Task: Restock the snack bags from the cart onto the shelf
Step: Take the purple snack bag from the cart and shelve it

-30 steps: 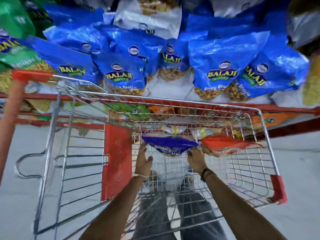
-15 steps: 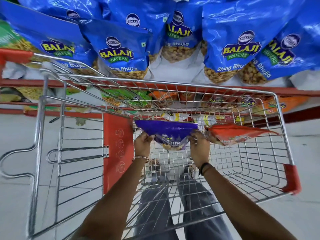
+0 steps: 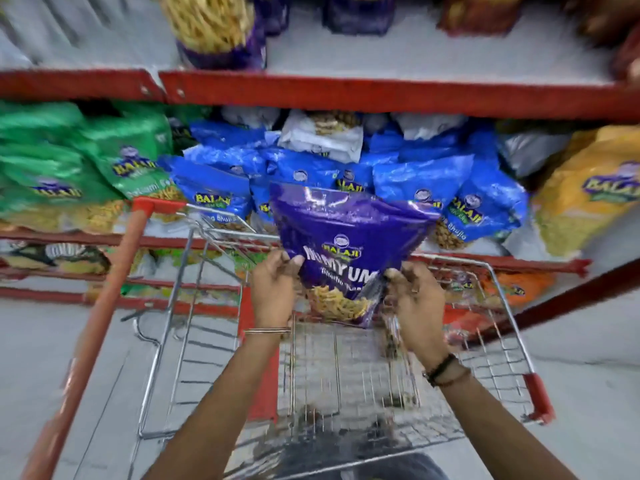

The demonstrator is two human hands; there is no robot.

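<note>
A purple snack bag [image 3: 343,237] hangs upright above the wire cart [image 3: 512,344], in front of the blue bags on the middle shelf. My left hand [image 3: 273,289] grips its lower left edge and my right hand [image 3: 412,299] grips its lower right edge. Matching purple bags [image 3: 221,36] stand on the upper shelf [image 3: 381,95], which has a red front rail. A red bag [image 3: 460,323] lies in the cart, partly hidden behind my right hand.
Blue bags [image 3: 426,188] fill the middle shelf, with green bags [image 3: 104,161] to the left and a yellow bag [image 3: 588,192] to the right. The cart's red handle [image 3: 104,313] slants down at the left. Lower shelves hold orange bags [image 3: 516,289].
Both hands lifted the purple bag out of the cart and tilted it upright. The view swung upward, bringing the upper shelf into sight.
</note>
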